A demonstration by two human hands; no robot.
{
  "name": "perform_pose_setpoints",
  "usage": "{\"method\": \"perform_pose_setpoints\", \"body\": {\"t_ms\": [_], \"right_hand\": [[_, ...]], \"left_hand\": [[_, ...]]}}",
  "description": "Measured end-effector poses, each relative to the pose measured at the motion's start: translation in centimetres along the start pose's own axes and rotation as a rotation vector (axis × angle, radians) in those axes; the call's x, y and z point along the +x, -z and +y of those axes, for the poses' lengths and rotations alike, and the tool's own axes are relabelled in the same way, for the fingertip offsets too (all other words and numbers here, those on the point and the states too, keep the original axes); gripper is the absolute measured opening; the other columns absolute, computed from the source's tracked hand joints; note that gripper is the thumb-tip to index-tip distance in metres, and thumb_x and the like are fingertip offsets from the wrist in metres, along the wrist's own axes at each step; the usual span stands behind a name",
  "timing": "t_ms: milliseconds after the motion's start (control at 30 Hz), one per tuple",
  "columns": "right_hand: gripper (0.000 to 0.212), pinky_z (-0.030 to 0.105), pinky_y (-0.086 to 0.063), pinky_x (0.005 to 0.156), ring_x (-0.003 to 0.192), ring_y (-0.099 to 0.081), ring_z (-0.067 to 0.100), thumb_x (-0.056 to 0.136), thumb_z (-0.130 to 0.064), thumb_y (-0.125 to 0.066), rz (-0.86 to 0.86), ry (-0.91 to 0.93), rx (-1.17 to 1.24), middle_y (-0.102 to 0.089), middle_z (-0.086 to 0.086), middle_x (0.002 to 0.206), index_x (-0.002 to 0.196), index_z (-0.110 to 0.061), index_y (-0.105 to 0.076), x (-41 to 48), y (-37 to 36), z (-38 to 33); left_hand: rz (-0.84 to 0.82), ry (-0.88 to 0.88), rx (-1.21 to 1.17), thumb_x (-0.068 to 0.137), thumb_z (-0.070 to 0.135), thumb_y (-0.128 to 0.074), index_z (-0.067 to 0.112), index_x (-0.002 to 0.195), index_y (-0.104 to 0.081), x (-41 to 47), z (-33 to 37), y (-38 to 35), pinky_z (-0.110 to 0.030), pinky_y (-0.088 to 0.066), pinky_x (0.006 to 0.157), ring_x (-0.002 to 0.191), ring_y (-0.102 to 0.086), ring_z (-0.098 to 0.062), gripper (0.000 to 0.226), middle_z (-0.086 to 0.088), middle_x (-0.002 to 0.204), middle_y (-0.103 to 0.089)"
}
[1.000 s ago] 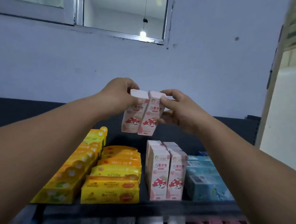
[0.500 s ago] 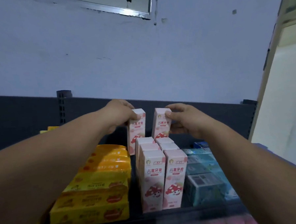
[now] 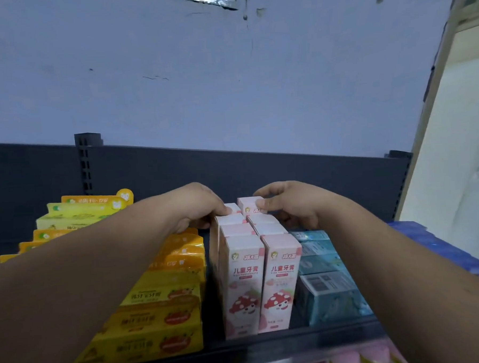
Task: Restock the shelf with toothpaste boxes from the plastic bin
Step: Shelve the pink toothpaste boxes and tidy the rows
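Head view: the left hand (image 3: 198, 208) is curled over the top of the left rear box (image 3: 232, 208), thumb tip on its near top edge, the other fingers hidden behind it. The right hand (image 3: 289, 206) pinches the top of the right rear box (image 3: 250, 205), thumb on the near face, fingers over the far side. Both boxes stand upright, side by side, at the back of a double lane. Whether their bases have reached the shelf (image 3: 296, 342) cannot be seen.

Handling assessment: these are slim printed cardboard cartons, judged light and fairly stiff along their length, but easily dented at the end flaps and broad faces. The finish looks smooth, so a loose pinch could slip. The top end, held across the narrow sides, appears to be the sound place to take hold, since the neighbours close off everything lower.

Nearer than the hands, the pink toothpaste boxes (image 3: 243, 283) run toward the shelf lip in two files, upright and touching. Out from the left hand lie yellow cartons (image 3: 157, 324), laid flat and overlapping in tilted stacks. Out from the right hand lie teal cartons (image 3: 330, 296), flat and lower than the pink lane. Beyond both hands rises the dark back panel (image 3: 259, 166). Below the lip, pink packs (image 3: 367, 358) show on a lower level.

The plastic bin cannot be identified in this view, and its contents are unverified. The pink lane appears nearly filled to the back.
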State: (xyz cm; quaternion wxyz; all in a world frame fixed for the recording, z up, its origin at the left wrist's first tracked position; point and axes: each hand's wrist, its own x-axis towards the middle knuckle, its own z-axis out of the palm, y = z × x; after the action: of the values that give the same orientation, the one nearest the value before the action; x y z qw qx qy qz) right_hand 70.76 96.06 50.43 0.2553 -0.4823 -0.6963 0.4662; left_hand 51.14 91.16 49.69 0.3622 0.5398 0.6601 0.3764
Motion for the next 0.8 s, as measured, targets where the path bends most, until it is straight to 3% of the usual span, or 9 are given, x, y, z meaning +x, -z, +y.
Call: {"method": "perform_pose_setpoints", "body": {"t_ms": [167,233,333,500,567,667,700,800], "right_hand": [[0.028,0.042,-0.054,0.089,0.104,-0.065,0.03,0.094,-0.019,-0.062,0.018,-0.028,-0.106,-0.07,0.009,0.11,0.122,-0.018,-0.062,0.0,-0.3,0.3],[0.028,0.041,-0.054,0.089,0.106,-0.065,0.031,0.096,-0.019,-0.059,0.023,-0.042,-0.12,-0.069,0.009,0.111,0.124,-0.02,-0.061,-0.2,-0.4,0.2],[0.026,0.035,-0.056,0.076,0.091,-0.066,0.024,0.098,-0.02,-0.056,0.033,-0.053,-0.103,-0.07,0.007,0.106,0.123,-0.021,-0.06,-0.4,-0.4,0.0],[0.023,0.03,-0.054,0.064,0.084,-0.067,0.018,0.099,-0.021,-0.054,0.063,-0.043,-0.098,-0.07,0.003,0.102,0.121,-0.022,-0.06,-1.1,-0.7,-0.5],[0.027,0.031,-0.056,0.07,0.088,-0.067,0.018,0.099,-0.026,-0.055,0.086,-0.017,-0.124,-0.07,0.001,0.103,0.125,-0.023,-0.059,-1.2,-0.9,-0.5],[0.035,0.038,-0.055,0.09,0.1,-0.065,0.018,0.098,-0.034,-0.053,0.126,0.041,-0.204,-0.066,-0.003,0.115,0.133,-0.028,-0.054,-1.9,-1.3,-0.8],[0.038,0.038,-0.052,0.094,0.104,-0.063,0.017,0.099,-0.035,-0.052,0.142,0.073,-0.242,-0.063,-0.003,0.122,0.136,-0.028,-0.052,-2.3,-1.4,-1.0],[0.044,0.029,-0.039,0.102,0.126,-0.051,0.016,0.099,-0.034,-0.051,0.182,0.2,-0.346,-0.051,-0.007,0.142,0.142,-0.027,-0.046,-3.7,-1.9,-1.6]], "left_hand": [[0.007,0.029,-0.003,0.09,0.017,-0.063,0.009,0.099,-0.068,-0.2,-0.4,-0.1,-0.035,-0.055,0.083,0.096,-0.067,-0.026,0.013,-0.011,0.097,-0.072],[-0.001,0.04,0.008,0.091,0.021,-0.062,0.011,0.1,-0.067,-0.5,-0.3,-0.2,-0.033,-0.055,0.079,0.093,-0.067,-0.024,0.015,-0.011,0.096,-0.071],[-0.002,0.053,-0.019,0.091,0.023,-0.061,0.011,0.103,-0.066,-0.8,-0.3,-0.2,-0.031,-0.055,0.07,0.088,-0.067,-0.022,0.018,-0.01,0.095,-0.071],[0.029,0.032,0.001,0.091,0.029,-0.061,0.012,0.107,-0.064,-1.1,-0.3,-0.3,-0.037,-0.054,0.082,0.093,-0.065,-0.025,0.023,-0.009,0.099,-0.07],[0.042,0.001,0.021,0.091,0.028,-0.061,0.012,0.111,-0.063,-1.4,-0.1,-0.4,-0.037,-0.054,0.085,0.093,-0.064,-0.024,0.026,-0.008,0.099,-0.069],[0.094,-0.092,0.084,0.092,0.026,-0.061,0.012,0.127,-0.054,-2.1,0.3,-0.5,-0.024,-0.05,0.071,0.088,-0.06,-0.015,0.039,-0.001,0.1,-0.064],[0.123,-0.129,0.118,0.092,0.025,-0.061,0.012,0.134,-0.049,-2.3,0.3,-0.5,-0.022,-0.048,0.072,0.094,-0.059,-0.015,0.046,-0.001,0.108,-0.062],[0.226,-0.239,0.239,0.09,0.025,-0.064,0.017,0.14,-0.041,-3.1,0.2,-0.2,-0.032,-0.044,0.093,0.125,-0.048,-0.023,0.056,-0.003,0.14,-0.049]]}}
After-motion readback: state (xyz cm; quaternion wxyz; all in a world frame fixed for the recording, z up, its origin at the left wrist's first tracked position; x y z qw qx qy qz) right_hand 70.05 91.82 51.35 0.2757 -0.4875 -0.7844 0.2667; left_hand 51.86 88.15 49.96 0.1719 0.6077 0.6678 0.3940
